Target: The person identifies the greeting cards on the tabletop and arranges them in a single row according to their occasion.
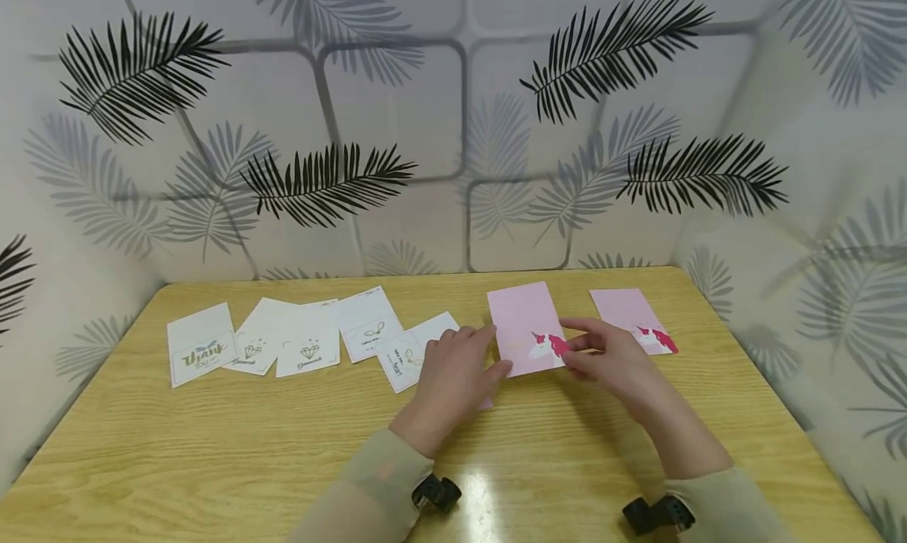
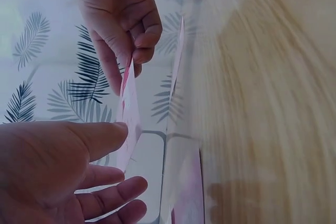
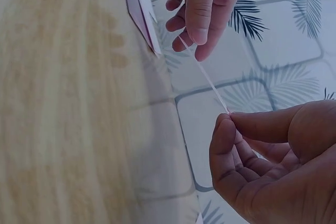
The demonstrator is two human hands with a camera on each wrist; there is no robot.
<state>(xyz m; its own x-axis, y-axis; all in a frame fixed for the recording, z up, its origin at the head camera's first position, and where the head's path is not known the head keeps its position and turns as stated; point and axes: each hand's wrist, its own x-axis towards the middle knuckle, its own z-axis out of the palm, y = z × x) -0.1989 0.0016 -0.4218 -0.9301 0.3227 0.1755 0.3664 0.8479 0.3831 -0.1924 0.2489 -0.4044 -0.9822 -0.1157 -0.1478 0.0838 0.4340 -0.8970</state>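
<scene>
A pink card with a unicorn (image 1: 523,323) is held up over the wooden table between both hands. My right hand (image 1: 618,362) pinches its right edge between thumb and fingertips, low by the red mane. At the card's left edge is my left hand (image 1: 453,378), thumb on the near face and fingers behind; the left wrist view shows the thumb (image 2: 102,137) against the card. Under the left hand a pink corner (image 1: 486,404) peeks out, mostly hidden. Another pink unicorn card (image 1: 623,311) lies to the right of the held one.
Left of the hands lies a row of white cards with gold print: a "thank you" card (image 1: 201,346), two overlapping diamond cards (image 1: 309,342) and two cards with wings (image 1: 368,323). A leaf-patterned wall (image 1: 397,118) stands behind the table (image 1: 248,456).
</scene>
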